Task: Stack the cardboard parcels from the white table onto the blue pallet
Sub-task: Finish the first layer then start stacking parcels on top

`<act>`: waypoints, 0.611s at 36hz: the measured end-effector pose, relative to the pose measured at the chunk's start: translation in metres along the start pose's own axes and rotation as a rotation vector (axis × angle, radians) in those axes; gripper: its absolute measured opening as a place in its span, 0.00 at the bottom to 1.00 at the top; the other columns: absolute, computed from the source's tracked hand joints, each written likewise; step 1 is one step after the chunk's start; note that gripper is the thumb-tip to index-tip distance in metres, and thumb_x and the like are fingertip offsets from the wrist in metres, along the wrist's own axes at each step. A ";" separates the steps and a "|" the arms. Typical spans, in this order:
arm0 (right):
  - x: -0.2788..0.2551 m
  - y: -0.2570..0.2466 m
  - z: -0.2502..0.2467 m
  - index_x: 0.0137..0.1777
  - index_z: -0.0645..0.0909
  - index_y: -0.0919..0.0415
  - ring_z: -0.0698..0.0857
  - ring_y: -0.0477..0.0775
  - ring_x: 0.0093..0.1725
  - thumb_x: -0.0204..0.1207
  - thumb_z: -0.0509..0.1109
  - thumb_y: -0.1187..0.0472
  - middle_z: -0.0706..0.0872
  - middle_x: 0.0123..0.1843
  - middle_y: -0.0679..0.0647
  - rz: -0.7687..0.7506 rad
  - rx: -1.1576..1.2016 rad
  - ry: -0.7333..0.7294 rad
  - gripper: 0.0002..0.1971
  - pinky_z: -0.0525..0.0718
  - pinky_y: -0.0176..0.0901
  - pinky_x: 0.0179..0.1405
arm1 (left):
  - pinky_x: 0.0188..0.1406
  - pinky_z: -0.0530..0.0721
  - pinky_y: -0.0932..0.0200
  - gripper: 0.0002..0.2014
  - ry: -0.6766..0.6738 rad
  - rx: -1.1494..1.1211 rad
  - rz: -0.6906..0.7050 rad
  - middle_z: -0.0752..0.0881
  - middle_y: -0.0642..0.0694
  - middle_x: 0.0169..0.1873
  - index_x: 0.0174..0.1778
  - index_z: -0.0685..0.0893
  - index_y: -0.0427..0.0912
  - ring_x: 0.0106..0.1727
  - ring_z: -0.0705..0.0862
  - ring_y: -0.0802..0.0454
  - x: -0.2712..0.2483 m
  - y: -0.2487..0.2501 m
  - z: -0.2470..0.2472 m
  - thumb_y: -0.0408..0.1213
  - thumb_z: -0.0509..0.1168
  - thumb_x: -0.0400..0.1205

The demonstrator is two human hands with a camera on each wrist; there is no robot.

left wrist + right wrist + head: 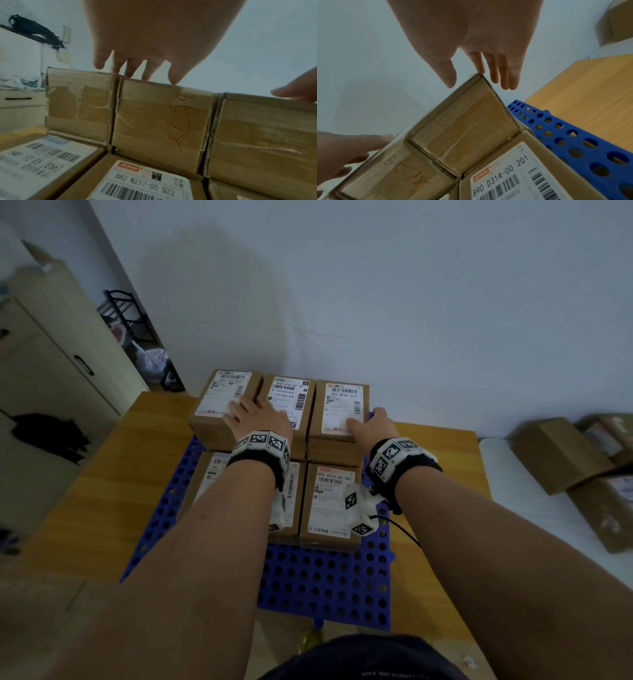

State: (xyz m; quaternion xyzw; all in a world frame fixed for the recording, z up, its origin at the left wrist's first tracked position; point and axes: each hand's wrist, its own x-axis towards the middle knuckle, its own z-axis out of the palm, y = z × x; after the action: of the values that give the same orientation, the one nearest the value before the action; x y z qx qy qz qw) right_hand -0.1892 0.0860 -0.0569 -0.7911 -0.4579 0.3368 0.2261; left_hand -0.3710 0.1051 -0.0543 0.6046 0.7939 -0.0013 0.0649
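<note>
my left hand [255,414] lies flat, fingers [132,70] spread and released, across the tops of the far-left and far-middle parcels in the upper layer. my right hand [371,424] is also released: thumb on the label of the far-right parcel [339,409], the other fingers [505,75] straight down along its outer side, closing on nothing. that parcel sits on the blue pallet [325,580], on top of a lower parcel, in the back row. the front row is one layer high, with the 890 d314 parcel [330,505] nearest my right wrist. the pallet rests on a wooden desk [102,491], and more parcels [561,457] wait on the white surface to the right.

risks, as i judge them: the far-right parcel sits at the pallet's right edge, so a sideways nudge from my right hand could slide it off its base or open a gap in the row. pressing unevenly with the left could tilt the two parcels it bridges. my wrist gear and its trailing cable hang over the front row and could snag a label or drag a box as i pull back.

hard to tell: my forearms cover most of the front-left parcels, the back faces of the far row are out of sight, and i cannot see whether the seams between stacked boxes are flush. the waiting parcels are cut off at the frame edge.
</note>
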 end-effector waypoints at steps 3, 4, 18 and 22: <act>0.000 0.007 -0.009 0.78 0.63 0.63 0.82 0.61 0.60 0.81 0.64 0.50 0.78 0.69 0.62 -0.004 -0.016 0.032 0.29 0.78 0.45 0.43 | 0.80 0.53 0.35 0.30 0.022 -0.001 0.060 0.55 0.34 0.82 0.82 0.59 0.41 0.83 0.53 0.34 -0.003 0.009 -0.001 0.51 0.48 0.86; 0.001 0.011 -0.013 0.78 0.64 0.63 0.81 0.62 0.62 0.81 0.63 0.50 0.76 0.70 0.63 -0.005 -0.022 0.041 0.29 0.78 0.45 0.45 | 0.80 0.53 0.36 0.29 0.029 -0.013 0.086 0.56 0.35 0.82 0.82 0.60 0.41 0.83 0.53 0.35 -0.005 0.014 -0.002 0.50 0.49 0.86; -0.010 0.120 -0.110 0.80 0.67 0.59 0.81 0.62 0.60 0.81 0.64 0.55 0.71 0.76 0.60 0.169 0.052 0.197 0.27 0.78 0.48 0.45 | 0.77 0.61 0.40 0.22 0.031 -0.057 0.576 0.67 0.38 0.77 0.77 0.68 0.40 0.79 0.62 0.38 -0.060 0.159 0.005 0.42 0.49 0.87; -0.014 0.162 -0.147 0.79 0.67 0.58 0.79 0.62 0.65 0.80 0.63 0.55 0.71 0.76 0.60 0.216 0.033 0.256 0.27 0.80 0.50 0.50 | 0.77 0.63 0.42 0.23 -0.017 -0.070 0.698 0.69 0.38 0.76 0.78 0.66 0.39 0.77 0.65 0.39 -0.093 0.210 0.016 0.42 0.49 0.88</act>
State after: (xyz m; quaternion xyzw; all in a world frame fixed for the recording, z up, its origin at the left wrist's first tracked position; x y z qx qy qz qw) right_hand 0.0072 -0.0111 -0.0620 -0.8683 -0.3322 0.2629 0.2581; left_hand -0.1433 0.0709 -0.0442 0.8369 0.5385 0.0431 0.0885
